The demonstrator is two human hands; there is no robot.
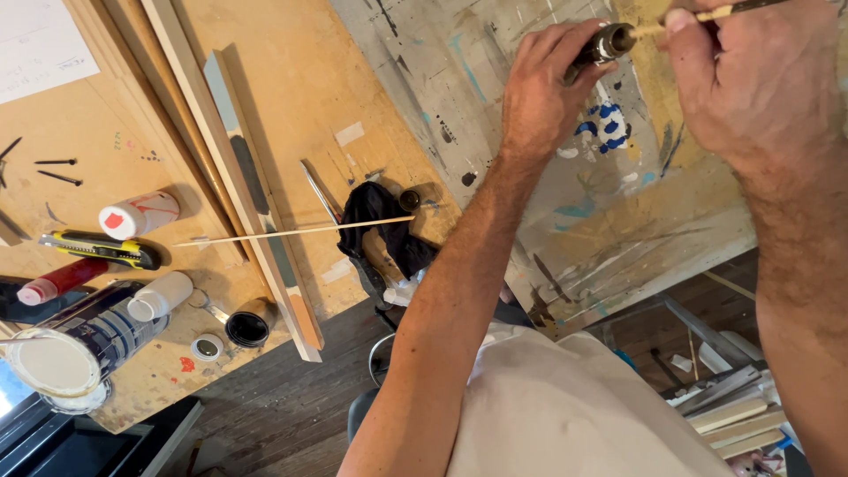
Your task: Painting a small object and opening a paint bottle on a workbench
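My left hand (543,84) grips a small dark bottle (603,44) at the top of the view, its open neck facing right. Pinched in my right hand (760,75) is a thin wooden stick (715,13), whose tip is at the bottle's mouth. Both hands hover over a paint-splattered board (565,203). On the brown tabletop (309,79), a black cloth (380,225) lies below the hands, with a small dark cap (409,200) beside it and a long thin wooden skewer (291,232) across it.
Long wooden strips (256,203) lie diagonally on the table. At the left are a yellow utility knife (97,249), white and red bottles (137,215), an open tin of pale paint (66,358), a black lid (247,329) and loose nails (57,170). Wood offcuts (733,406) lie on the floor.
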